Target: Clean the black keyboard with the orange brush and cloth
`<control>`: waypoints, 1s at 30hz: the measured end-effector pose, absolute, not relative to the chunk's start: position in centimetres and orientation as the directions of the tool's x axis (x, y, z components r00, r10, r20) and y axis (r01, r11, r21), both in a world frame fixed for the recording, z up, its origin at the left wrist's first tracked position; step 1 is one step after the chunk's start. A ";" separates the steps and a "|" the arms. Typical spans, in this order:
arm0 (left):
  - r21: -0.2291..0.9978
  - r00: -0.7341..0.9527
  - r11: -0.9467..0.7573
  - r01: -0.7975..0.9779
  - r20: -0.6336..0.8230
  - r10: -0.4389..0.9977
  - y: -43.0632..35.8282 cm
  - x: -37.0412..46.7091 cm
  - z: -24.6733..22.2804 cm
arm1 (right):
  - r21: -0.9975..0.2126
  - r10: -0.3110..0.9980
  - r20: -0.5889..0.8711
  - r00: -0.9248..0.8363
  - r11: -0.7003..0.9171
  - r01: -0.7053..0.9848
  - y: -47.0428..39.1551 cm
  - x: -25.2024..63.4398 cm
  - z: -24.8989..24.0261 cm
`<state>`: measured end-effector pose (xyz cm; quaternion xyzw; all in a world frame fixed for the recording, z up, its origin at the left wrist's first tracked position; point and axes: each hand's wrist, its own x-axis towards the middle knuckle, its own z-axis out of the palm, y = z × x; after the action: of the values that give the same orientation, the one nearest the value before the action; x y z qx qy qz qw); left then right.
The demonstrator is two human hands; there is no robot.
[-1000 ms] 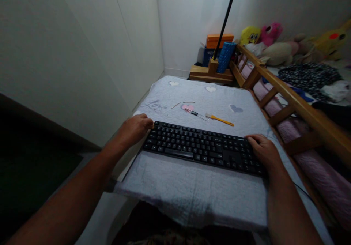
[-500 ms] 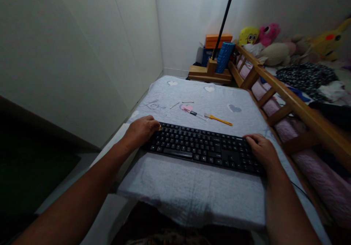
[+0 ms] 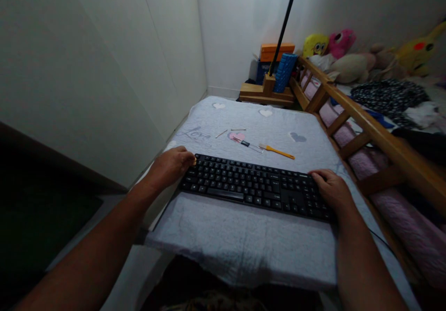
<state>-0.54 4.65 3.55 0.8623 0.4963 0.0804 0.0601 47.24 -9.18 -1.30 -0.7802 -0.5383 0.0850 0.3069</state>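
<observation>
At the far left corner of a black plastic keyboard (image 3: 256, 188), the left hand (image 3: 174, 162) has its fingertips drawn together, apparently pinching a small yellowish bit (image 3: 194, 161), too tiny and dim to identify. Across from it, the right hand (image 3: 331, 190) grasps the keyboard's right end, its fingers at the far edge and its palm hiding some of the outermost keys. Between the hands, the keyboard lies flat on a pale grey-blue quilted cloth (image 3: 237, 236). Just beyond it are a yellow-handled brush (image 3: 278, 151), a thin wire tool with a black middle (image 3: 245, 143) and two slim pale sticks (image 3: 221, 133). A wooden slatted rail (image 3: 376, 111) borders the right side, a white cabinet (image 3: 139, 69) the left.
</observation>
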 end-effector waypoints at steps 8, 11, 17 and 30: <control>0.176 0.462 -0.475 0.862 0.110 0.880 4.7 -0.7 4.1 | -0.577 0.889 0.216 0.405 -0.218 0.787 -9.2 47.5 -1.6; 0.255 0.483 -0.505 0.825 0.148 0.863 4.4 0.7 4.1 | -0.574 0.889 0.209 0.408 -0.226 0.787 -9.2 47.5 -1.6; 0.331 0.552 -0.560 0.759 0.128 0.824 3.9 2.8 3.5 | -0.561 0.895 0.193 0.403 -0.236 0.793 -9.2 47.3 -1.3; 0.203 0.489 -0.488 0.849 0.050 0.871 4.1 1.1 4.0 | -0.556 0.895 0.201 0.397 -0.230 0.799 -9.1 47.5 -1.6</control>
<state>1.08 4.12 3.99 0.8594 0.5004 0.0729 0.0755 47.48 -9.10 -1.56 -0.7801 -0.5430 0.0804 0.3004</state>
